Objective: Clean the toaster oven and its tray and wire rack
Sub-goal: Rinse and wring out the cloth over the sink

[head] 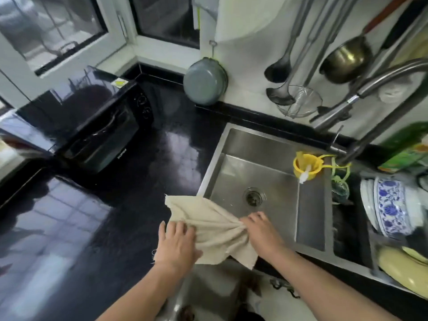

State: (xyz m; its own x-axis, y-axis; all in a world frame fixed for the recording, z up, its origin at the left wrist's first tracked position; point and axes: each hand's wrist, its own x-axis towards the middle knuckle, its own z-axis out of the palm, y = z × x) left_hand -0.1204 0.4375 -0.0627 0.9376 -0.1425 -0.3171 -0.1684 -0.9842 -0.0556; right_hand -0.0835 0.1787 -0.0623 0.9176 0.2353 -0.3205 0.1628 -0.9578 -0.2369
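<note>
Between the two hands, over the near left corner of the sink (234,140), a beige cloth (215,230) is stretched. The right hand (259,232) pinches a gathered bunch of it, fingers curled; the left hand (178,244) grips the cloth's other side, thumb under the fabric. The cloth's long axis runs from its free corner, up and left of the left hand, down toward the right hand and the loose edge hanging below it.

This looks like readying the cloth, wringing or spreading it, before wiping. Whether it is wet cannot be told.

The oven (102,133) sits well up and left of the left hand on the black counter (69,228), door shut, handle across the front. Its long axis runs from far left to near right; the front faces toward the person, knobs at the right end. Tray and rack are not visible, probably inside.

Next, the cloth must be carried left to the oven, and the door likely opened.
</note>
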